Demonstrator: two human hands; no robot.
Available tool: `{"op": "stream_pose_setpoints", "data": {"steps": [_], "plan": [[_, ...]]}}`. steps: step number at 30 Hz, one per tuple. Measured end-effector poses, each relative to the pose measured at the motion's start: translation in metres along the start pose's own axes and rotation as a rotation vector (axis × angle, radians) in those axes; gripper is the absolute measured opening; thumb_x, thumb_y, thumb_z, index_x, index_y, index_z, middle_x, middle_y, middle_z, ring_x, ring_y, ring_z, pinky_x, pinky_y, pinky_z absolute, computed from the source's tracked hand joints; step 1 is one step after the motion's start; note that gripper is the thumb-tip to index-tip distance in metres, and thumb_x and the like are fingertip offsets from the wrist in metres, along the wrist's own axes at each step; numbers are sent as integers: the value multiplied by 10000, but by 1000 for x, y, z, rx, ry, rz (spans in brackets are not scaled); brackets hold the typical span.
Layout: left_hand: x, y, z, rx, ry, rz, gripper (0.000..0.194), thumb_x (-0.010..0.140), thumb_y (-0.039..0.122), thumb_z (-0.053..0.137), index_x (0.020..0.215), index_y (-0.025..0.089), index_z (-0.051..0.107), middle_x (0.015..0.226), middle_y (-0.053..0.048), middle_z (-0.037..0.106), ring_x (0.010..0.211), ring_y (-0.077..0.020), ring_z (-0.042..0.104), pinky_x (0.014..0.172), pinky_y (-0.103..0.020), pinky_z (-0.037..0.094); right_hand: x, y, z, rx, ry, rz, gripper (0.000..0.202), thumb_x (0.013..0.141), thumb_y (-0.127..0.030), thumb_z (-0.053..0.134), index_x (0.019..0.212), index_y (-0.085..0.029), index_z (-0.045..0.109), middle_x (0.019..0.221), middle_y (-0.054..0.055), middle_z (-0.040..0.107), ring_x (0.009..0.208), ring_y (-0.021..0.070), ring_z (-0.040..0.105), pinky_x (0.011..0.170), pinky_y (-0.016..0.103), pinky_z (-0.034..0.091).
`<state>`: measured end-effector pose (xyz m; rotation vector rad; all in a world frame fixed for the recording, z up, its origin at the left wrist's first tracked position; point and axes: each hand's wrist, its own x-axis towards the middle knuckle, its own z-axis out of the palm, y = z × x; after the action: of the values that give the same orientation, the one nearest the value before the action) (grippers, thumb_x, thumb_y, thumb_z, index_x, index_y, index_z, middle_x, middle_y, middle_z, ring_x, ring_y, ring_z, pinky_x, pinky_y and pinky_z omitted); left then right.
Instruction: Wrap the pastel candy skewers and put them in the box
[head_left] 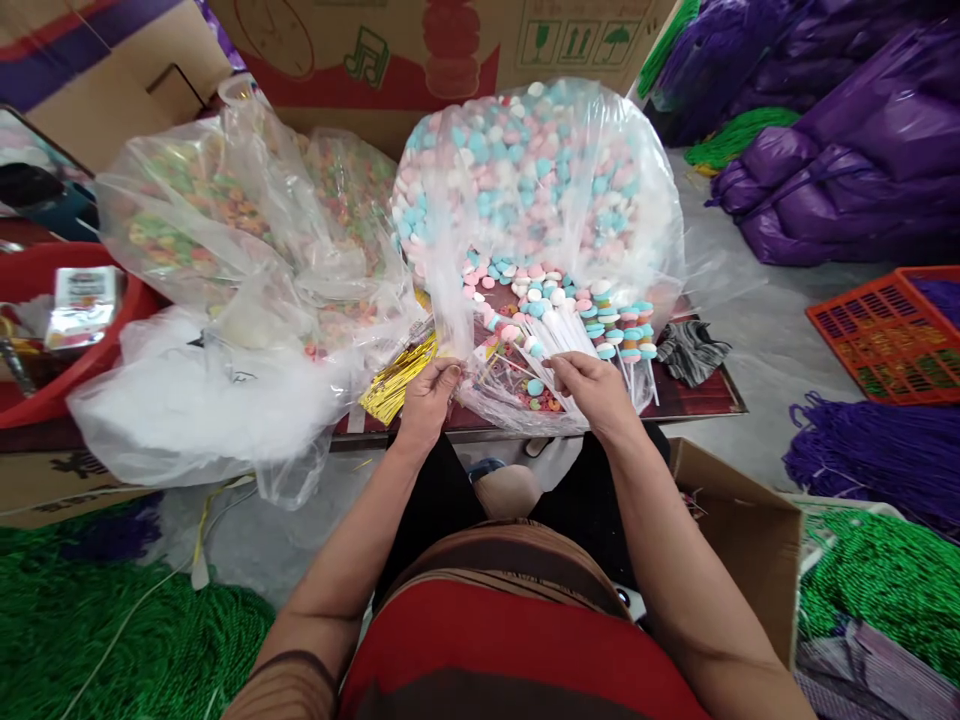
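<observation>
Orange crate (892, 335) cut off right

We see bright, even daylight, glare on the clear plastic bags (247, 200), soft shadows, and edges bowed by the wide lens.

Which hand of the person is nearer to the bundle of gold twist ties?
Left. The left hand is right beside the gold twist ties, at their right edge; the right hand is farther right, at the white sticks.

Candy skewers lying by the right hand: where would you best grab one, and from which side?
Probably by the bare white stick end, coming from the near side. The candy skewers lie with their pastel pieces stacked at the far end and their sticks pointing toward the person, close to the right hand. The stick is thin and clean, and the big candy bag blocks the far side.
</observation>
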<state>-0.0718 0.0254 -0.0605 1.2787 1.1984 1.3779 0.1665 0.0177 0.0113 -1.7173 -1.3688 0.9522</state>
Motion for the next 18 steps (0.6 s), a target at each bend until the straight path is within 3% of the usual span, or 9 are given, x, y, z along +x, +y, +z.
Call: {"op": "stream_pose_setpoints", "data": {"steps": [3,6,9,12,18], "plan": [[2,12,-4,-11,-55,74,294,894,509,694,937,222,741,900,-23,748,879,-152,671,876,-295,533,-20,13,-12,283,79,-15,304,763,-475,711,793,-179,775,594,-20,607,575,126,493,599,288,419],[6,24,-5,-12,-102,190,205,914,428,697,947,229,738,955,-31,743,946,-155,675,914,-303,528,-34,22,-21,421,143,-2,265,692,-452,799,791,-207,800,666,-1,672,584,121,495,588,294,431],[9,35,-3,6,-151,261,172,930,396,684,937,229,724,986,-43,731,989,-168,675,947,-332,529,-44,24,-29,514,221,-6,238,665,-431,838,789,-232,792,629,-17,633,596,132,524,620,314,466],[9,43,0,47,-199,315,147,944,371,667,944,233,718,997,-45,722,994,-170,675,953,-345,529,-51,17,-32,598,246,-48,267,709,-476,822,821,-245,747,599,-35,578,602,148,558,693,355,517],[6,53,12,172,-263,407,118,955,329,656,954,233,725,993,-45,725,984,-161,684,943,-330,534,-53,-13,-12,659,135,-133,359,871,-614,645,938,-262,622,859,29,727,685,159,624,677,327,525]]}}
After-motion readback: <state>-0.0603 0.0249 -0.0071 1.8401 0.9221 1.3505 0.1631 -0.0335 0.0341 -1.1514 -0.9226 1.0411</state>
